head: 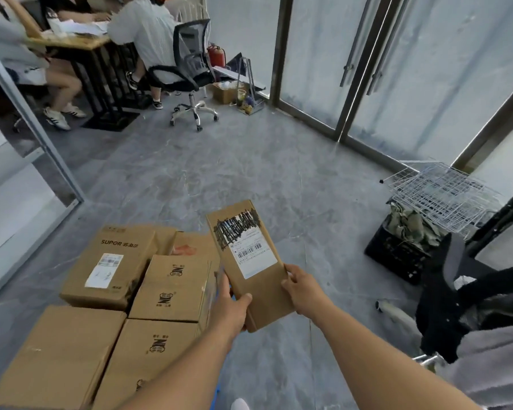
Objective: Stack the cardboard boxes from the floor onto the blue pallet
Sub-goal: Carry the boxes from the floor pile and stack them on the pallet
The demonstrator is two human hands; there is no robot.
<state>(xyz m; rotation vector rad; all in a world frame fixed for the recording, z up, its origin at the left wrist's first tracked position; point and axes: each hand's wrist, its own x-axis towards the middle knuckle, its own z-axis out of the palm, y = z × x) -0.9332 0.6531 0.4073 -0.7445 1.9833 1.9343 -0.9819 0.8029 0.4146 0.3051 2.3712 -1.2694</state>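
I hold a long, flat cardboard box (pixel 249 258) with a white shipping label and black scribbles, lifted above the floor just right of the stack. My left hand (pixel 230 306) grips its near left corner, thumb on top. My right hand (pixel 302 287) grips its right edge. To the left, several cardboard boxes (pixel 172 291) stand packed together, among them a larger SUPOR box (pixel 110 264). A sliver of the blue pallet (pixel 217 390) shows under the stack's near right edge; the boxes hide the rest of it.
A black crate (pixel 397 250) with white wire racks (pixel 439 193) on it stands at the right, a dark chair (pixel 468 297) nearer. People sit at a desk (pixel 71 42) at the far left, with an office chair (pixel 190 72). Glass doors (pixel 367 69) line the back. Grey floor (pixel 219 173) lies between.
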